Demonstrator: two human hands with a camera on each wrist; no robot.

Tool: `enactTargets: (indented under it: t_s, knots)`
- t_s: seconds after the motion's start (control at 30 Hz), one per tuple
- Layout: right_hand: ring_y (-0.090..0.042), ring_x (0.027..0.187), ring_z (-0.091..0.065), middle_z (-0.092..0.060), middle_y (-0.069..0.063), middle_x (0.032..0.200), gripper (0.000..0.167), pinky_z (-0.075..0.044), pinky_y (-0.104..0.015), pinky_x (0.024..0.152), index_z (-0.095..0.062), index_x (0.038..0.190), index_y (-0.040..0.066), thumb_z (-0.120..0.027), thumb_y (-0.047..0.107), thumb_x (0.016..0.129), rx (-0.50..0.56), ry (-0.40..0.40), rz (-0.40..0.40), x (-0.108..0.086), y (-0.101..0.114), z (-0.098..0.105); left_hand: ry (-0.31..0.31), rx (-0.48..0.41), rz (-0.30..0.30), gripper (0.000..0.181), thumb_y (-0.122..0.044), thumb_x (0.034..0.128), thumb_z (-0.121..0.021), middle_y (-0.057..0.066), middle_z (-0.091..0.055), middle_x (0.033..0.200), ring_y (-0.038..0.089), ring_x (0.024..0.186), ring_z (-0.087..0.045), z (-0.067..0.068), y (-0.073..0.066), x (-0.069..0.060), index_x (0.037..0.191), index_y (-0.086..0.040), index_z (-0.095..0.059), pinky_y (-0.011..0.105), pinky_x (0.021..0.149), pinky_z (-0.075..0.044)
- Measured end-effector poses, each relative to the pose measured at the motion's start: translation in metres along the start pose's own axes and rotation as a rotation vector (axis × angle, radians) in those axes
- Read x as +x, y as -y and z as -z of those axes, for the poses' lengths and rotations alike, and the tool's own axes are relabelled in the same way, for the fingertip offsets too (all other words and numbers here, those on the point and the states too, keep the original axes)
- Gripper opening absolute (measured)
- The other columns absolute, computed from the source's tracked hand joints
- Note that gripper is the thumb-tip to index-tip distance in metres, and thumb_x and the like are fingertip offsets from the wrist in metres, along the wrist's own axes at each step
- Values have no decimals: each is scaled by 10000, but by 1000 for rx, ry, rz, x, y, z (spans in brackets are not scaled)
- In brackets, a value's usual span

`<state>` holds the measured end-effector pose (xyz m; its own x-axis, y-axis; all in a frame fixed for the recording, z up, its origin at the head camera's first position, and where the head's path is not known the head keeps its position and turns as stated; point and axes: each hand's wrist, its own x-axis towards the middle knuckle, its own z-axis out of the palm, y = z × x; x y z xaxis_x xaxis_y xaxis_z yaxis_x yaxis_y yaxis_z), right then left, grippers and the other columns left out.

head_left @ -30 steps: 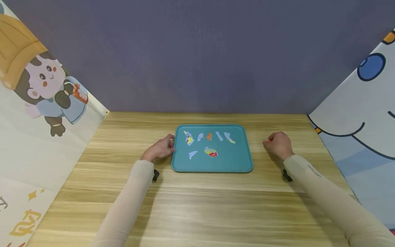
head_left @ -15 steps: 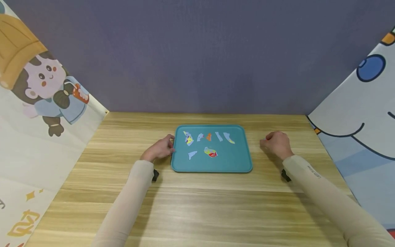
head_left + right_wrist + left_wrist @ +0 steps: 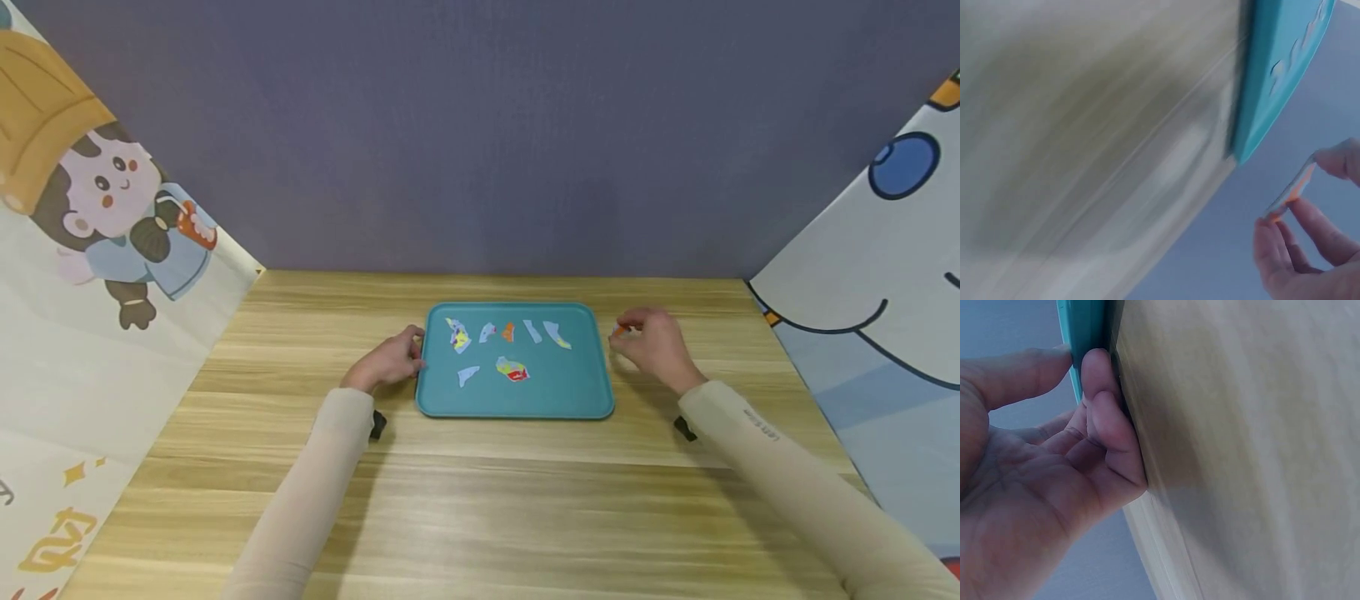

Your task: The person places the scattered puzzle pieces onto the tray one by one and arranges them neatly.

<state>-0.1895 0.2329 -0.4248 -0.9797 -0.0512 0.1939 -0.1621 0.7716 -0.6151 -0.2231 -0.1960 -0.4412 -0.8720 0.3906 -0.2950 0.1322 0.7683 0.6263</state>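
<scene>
At the middle of the table lies a teal tray (image 3: 555, 396) bearing several flat, irregular cut-out pieces. Five form an upper row, among them an orange piece (image 3: 508, 332) and a pale blue and yellow piece (image 3: 557, 335). Below them are a pale blue piece (image 3: 468, 376) and a green and red piece (image 3: 513, 369). My left hand (image 3: 388, 362) holds the tray's left rim, thumb on the rim and fingers curled against its side. Just off the tray's right edge, my right hand (image 3: 656, 346) pinches a thin orange and pale piece (image 3: 1291, 190) above the table.
The wooden table (image 3: 495, 508) runs back to a dark blue-grey wall (image 3: 495, 150). Cartoon-printed panels, a left panel (image 3: 67, 350) and a right panel (image 3: 862, 258), stand along its sides.
My right hand has moved left toward the tray with the piece and turned, so the piece shows at the fingertips. The left hand, tray and pieces on it stay put.
</scene>
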Motion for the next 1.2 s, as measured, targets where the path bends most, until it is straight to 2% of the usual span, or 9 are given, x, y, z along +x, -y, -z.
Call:
enactTargets:
  t_s: [0.2, 0.37, 0.5, 0.6, 0.77, 0.87, 1.03, 1.13, 1.2]
  knots:
    - [-349, 971, -595, -561, -163, 1097, 304, -489, -436, 793, -679, 1041, -50, -699, 129, 795, 5, 79, 59, -3, 19, -12, 0, -7, 6, 568, -79, 922, -598, 101, -575, 980, 190, 786, -578, -1, 1, 1, 1398, 9, -301, 372, 779, -446]
    - [-295, 942, -601, -548, -141, 1088, 293, -469, -429, 812, -685, 1021, -55, -735, 97, 775, -26, 144, 161, -8, 36, -27, -1, -9, 5, 569, -79, 926, -596, 103, -577, 992, 186, 787, -583, -2, 2, 1, 1401, 6, -295, 370, 780, -450]
    - [-265, 936, -588, -563, -109, 1067, 273, -446, -439, 840, -704, 991, -34, -743, 82, 747, -69, 206, 213, -14, 48, -43, -2, -13, 7, 568, -77, 925, -598, 107, -574, 1004, 189, 790, -586, -1, 1, 2, 1401, -2, -297, 372, 785, -450]
    - [-271, 967, -565, -570, -108, 1067, 281, -443, -436, 867, -709, 993, -24, -747, 84, 736, -104, 254, 240, -16, 54, -55, -1, -16, 12, 570, -78, 926, -598, 109, -570, 1009, 195, 798, -582, -1, 0, 2, 1403, -6, -295, 377, 791, -448]
    - [-282, 980, -560, -572, -100, 1053, 289, -450, -414, 876, -709, 982, -24, -763, 80, 718, -123, 303, 225, -20, 56, -67, 7, -16, 7, 568, -77, 923, -600, 119, -568, 1012, 205, 813, -578, -4, -3, 2, 1399, 5, -301, 376, 794, -449]
    - [-287, 997, -559, -577, -99, 1060, 285, -445, -411, 888, -710, 984, -27, -762, 73, 723, -128, 313, 210, -21, 54, -70, 9, -20, 2, 565, -68, 921, -596, 123, -571, 1009, 205, 806, -584, -5, -4, 3, 1397, 7, -301, 378, 789, -453]
    - [-294, 1055, -535, -578, -104, 1097, 257, -426, -425, 918, -718, 993, -11, -753, 98, 764, -124, 316, 232, -21, 53, -70, 0, -26, -4, 554, -74, 932, -582, 120, -575, 1015, 202, 808, -586, -5, -2, 3, 1401, -2, -296, 391, 797, -454]
    - [-306, 1089, -523, -572, -120, 1143, 229, -422, -447, 918, -718, 986, 11, -740, 138, 797, -90, 279, 262, -18, 56, -66, -16, -28, 1, 552, -89, 942, -567, 127, -573, 1035, 215, 838, -585, -3, 3, 0, 1412, -11, -289, 399, 809, -452]
    - [-316, 1127, -509, -559, -129, 1200, 243, -417, -468, 920, -712, 1012, 22, -724, 173, 822, -70, 237, 287, -15, 62, -58, -63, -2, -21, 545, -83, 947, -547, 139, -570, 1049, 234, 874, -581, 1, 5, -4, 1417, 2, -285, 407, 820, -455]
